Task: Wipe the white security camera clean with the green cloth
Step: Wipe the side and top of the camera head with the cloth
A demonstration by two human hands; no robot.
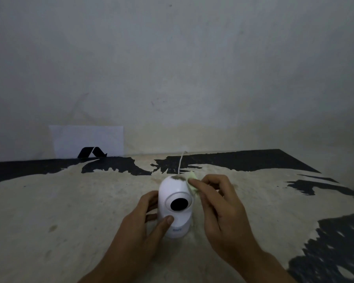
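Note:
The white security camera (175, 203) stands upright on the table, its round black lens facing me. A dark smudge of dirt sits on its top. My left hand (143, 221) wraps the camera's left side, thumb across the lower front. My right hand (219, 205) pinches the pale green cloth (191, 181) and presses it against the camera's upper right side. Most of the cloth is hidden under my fingers. A white cable (180, 162) runs from behind the camera toward the wall.
The table (70, 211) carries a cream and black patterned cover. A white card (88, 139) with a black logo leans against the grey wall at the back left. The table's right edge falls away at the far right.

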